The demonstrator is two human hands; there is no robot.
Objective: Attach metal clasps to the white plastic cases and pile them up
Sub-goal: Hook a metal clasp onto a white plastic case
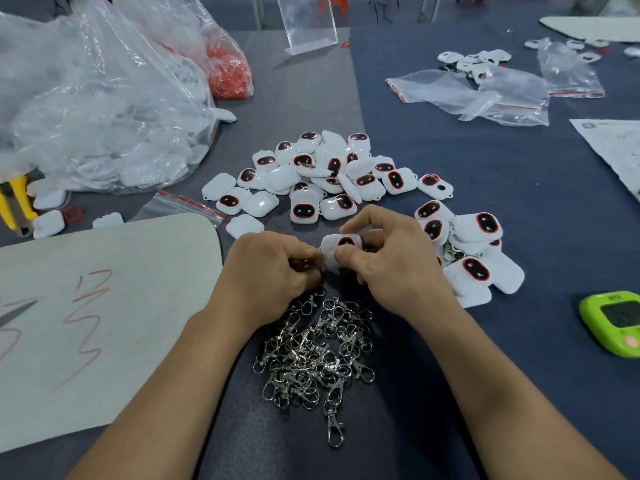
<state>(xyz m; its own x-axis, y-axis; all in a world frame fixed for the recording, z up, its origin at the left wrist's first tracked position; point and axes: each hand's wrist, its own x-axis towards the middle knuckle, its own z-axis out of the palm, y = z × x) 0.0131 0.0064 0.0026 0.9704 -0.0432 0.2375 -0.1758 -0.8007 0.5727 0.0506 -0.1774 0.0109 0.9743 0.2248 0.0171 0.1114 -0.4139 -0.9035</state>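
Right then, the right hand (391, 261) held one white case (341, 242) in a tight grip, thumb and fingers pinching it, over the middle of the surface (519, 202). The left hand (273, 268) had its fingers curled up against the case's left side; I could not tell what its grip held. A heap of metal clasps (311, 355) lay toward the near edge. More cases (311, 174) were piled toward the far edge.

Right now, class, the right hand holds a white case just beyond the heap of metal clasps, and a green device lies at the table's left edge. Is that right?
No. The head view shows the green device at the right edge, not the left. The rest holds: the right hand holds a white case just beyond the heap of metal clasps.
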